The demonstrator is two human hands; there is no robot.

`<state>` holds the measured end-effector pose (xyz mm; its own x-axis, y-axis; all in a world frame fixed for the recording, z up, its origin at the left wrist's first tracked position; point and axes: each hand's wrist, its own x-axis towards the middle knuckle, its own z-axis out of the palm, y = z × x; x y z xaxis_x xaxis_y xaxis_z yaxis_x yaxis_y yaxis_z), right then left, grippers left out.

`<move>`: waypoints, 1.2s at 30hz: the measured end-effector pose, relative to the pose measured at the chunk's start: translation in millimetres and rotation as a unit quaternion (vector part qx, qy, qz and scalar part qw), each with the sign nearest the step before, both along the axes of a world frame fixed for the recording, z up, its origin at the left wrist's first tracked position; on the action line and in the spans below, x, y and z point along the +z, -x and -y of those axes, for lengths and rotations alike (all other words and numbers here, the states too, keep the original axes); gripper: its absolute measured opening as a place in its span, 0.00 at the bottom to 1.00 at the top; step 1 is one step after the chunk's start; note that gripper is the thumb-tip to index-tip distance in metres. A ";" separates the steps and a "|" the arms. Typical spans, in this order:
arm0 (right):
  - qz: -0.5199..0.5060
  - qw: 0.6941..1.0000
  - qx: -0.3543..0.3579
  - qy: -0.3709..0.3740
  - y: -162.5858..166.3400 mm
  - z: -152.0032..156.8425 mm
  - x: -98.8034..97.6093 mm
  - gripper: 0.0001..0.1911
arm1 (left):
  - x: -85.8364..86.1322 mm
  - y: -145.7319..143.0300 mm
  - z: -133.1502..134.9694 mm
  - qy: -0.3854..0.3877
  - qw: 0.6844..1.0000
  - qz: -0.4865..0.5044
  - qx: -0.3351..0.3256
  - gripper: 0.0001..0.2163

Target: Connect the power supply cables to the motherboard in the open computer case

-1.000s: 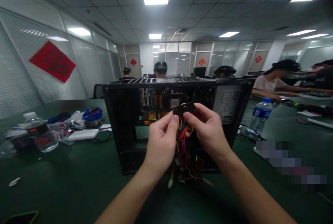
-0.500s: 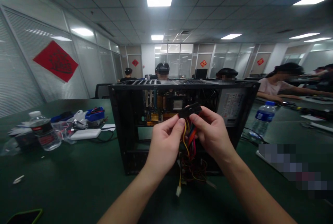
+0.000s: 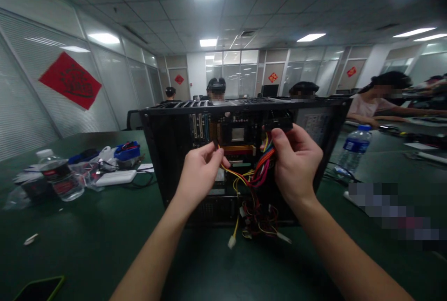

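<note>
A black open computer case [image 3: 167,152] stands on the green table [image 3: 87,236], its motherboard [image 3: 232,135] showing inside. My right hand [image 3: 296,163] is closed on a black power connector [image 3: 278,125] with a bundle of coloured wires [image 3: 256,177], held up near the top of the case opening. My left hand [image 3: 199,170] pinches a yellow wire [image 3: 233,176] of the same bundle, a little lower and to the left. More wires and a white plug [image 3: 231,242] hang out of the case onto the table.
At the left lie a water bottle [image 3: 57,177], a white box [image 3: 115,177], blue items and plastic bags. A second bottle [image 3: 354,147] stands right of the case. A phone [image 3: 38,289] lies at the front left. Several people sit at tables behind.
My right hand has lifted the connector up and to the right, toward the case's upper part. My left hand let go of the connector and now pinches a yellow wire lower left.
</note>
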<state>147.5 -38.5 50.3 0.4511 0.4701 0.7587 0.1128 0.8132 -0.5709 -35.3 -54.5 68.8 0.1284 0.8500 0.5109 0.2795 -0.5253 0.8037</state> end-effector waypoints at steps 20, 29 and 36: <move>0.523 0.767 -0.093 0.359 -5.0 -71.3 -54.4 0.12 | -51.0 0.7 -52.6 0.058 0.948 -0.301 0.081 0.17; 0.538 0.724 -0.117 0.415 -4.8 -71.0 -59.8 0.14 | -67.8 -30.5 -70.1 0.056 0.902 -0.412 0.114 0.16; 0.510 0.748 -0.116 0.409 -5.8 -77.0 -62.6 0.16 | -61.3 -36.3 -78.7 0.037 0.869 -0.467 0.158 0.16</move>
<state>153.3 38.5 -12.2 -0.0241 0.9639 0.2653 0.9125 0.1296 -0.3879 1.0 24.2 7.6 0.2120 0.9446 0.2506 0.9492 -0.2601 0.1774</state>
